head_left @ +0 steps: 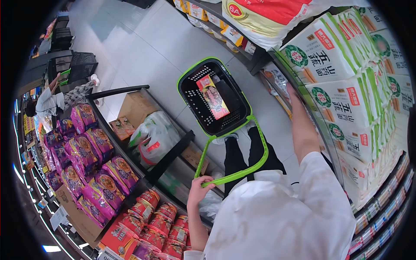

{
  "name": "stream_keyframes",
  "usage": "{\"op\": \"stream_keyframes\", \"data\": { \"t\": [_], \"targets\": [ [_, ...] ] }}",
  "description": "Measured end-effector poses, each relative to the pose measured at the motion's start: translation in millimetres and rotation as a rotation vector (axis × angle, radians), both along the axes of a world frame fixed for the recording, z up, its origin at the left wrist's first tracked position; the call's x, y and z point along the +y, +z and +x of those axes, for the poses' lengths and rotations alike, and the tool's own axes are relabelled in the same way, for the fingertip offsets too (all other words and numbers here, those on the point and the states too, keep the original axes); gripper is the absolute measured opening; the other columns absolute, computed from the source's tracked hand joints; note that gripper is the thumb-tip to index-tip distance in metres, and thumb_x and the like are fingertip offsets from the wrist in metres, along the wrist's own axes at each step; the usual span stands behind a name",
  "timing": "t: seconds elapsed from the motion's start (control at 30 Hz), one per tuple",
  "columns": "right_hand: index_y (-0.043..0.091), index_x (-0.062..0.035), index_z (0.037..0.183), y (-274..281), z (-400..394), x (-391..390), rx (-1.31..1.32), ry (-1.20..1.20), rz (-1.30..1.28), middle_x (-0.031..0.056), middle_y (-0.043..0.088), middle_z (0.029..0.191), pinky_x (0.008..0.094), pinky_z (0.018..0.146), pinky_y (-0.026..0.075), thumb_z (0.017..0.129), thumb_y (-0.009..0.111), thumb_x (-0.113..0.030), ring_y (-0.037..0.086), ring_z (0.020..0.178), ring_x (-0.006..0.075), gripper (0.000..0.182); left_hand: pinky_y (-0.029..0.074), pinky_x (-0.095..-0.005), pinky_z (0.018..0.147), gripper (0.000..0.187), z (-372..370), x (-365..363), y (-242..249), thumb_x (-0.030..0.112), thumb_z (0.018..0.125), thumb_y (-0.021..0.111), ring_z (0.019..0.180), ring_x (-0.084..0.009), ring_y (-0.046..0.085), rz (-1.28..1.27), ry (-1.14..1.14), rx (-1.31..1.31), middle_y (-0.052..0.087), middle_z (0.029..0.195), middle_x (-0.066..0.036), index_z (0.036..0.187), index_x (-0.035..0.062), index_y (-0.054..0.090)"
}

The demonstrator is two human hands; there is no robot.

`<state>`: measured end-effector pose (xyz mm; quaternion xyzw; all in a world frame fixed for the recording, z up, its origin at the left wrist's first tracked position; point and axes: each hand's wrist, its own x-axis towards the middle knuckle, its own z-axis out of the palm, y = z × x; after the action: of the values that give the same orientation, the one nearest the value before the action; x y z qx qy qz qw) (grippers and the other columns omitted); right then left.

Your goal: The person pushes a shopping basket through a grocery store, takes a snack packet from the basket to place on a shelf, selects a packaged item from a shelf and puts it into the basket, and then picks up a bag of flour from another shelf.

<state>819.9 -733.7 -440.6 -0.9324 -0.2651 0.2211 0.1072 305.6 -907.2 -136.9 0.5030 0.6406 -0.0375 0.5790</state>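
My left hand (200, 189) is wrapped around the bright green handle (234, 177) of a black shopping basket (189, 97). The basket hangs in front of my legs, above the tiled floor. Inside it lies a red and yellow box (212, 96) with a food picture on it. My right arm stretches out to the lower shelf on the right, where my right hand (292, 92) is beside clear and white packages (275, 79). The fingers of that hand are hidden at the shelf edge.
White and green noodle packs (331, 52) fill the right shelves, with a large red and white sack (268, 19) above. Purple noodle packs (82, 151) and red instant noodle tubs (151, 236) line the left. Another person (52, 102) stands at the far left near a dark basket (82, 65).
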Motion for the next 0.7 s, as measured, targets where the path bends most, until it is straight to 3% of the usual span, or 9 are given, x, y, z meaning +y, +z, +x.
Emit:
{"op": "stream_keyframes", "data": {
  "t": [0.1,0.43,0.5,0.67,0.7],
  "targets": [
    [0.054,-0.0012,0.124,2,1,-7,-0.022,-0.022,-0.018,0.0272,0.06,0.121,0.0448,0.095,0.045,0.093,0.052,-0.03,0.06,0.11,0.0373,0.042,0.047,-0.0267,0.076,0.025,-2,-1,5,0.004,0.078,0.075,0.08,-0.0115,0.06,-0.09,0.056,-0.059,0.066,0.084,-0.004,0.102,0.0001,0.068],
    [0.055,-0.0018,0.124,9,-2,-16,-0.02,0.018,-0.073,0.0276,0.059,0.122,0.0455,0.095,0.045,0.095,0.05,-0.03,0.059,0.11,0.0381,0.041,0.047,-0.0279,0.077,0.034,-2,-6,6,0.002,0.078,0.074,0.077,-0.0126,0.058,-0.066,0.027,-0.049,0.063,0.079,-0.004,0.111,0.0017,0.066],
    [0.055,-0.002,0.124,12,-3,-17,-0.005,0.038,-0.071,0.0277,0.059,0.122,0.0456,0.094,0.045,0.095,0.05,-0.031,0.059,0.11,0.0383,0.041,0.047,-0.0293,0.072,0.032,-3,-9,1,0.004,0.076,0.076,0.071,-0.0149,0.058,-0.007,0.032,-0.057,0.064,0.076,-0.005,0.106,0.0021,0.067],
    [0.062,-0.001,0.116,3,-9,-29,0.035,0.04,0.131,0.0244,0.062,0.118,0.05,0.094,0.045,0.091,0.051,-0.026,0.056,0.112,0.0445,0.037,0.047,-0.0298,0.068,0.033,-6,-15,-4,0.008,0.074,0.079,0.068,-0.0151,0.058,-0.019,0.004,-0.042,0.063,0.074,-0.005,0.105,0.0038,0.067],
    [0.057,-0.0019,0.12,12,-3,-36,-0.053,0.296,-0.018,0.024,0.061,0.12,0.0469,0.092,0.044,0.097,0.046,-0.024,0.059,0.108,0.04,0.034,0.047,-0.0298,0.068,0.033,-7,-15,-5,0.008,0.074,0.079,0.069,-0.0149,0.058,-0.038,0.0,-0.037,0.063,0.074,-0.005,0.105,0.0041,0.068]
  ]
}}
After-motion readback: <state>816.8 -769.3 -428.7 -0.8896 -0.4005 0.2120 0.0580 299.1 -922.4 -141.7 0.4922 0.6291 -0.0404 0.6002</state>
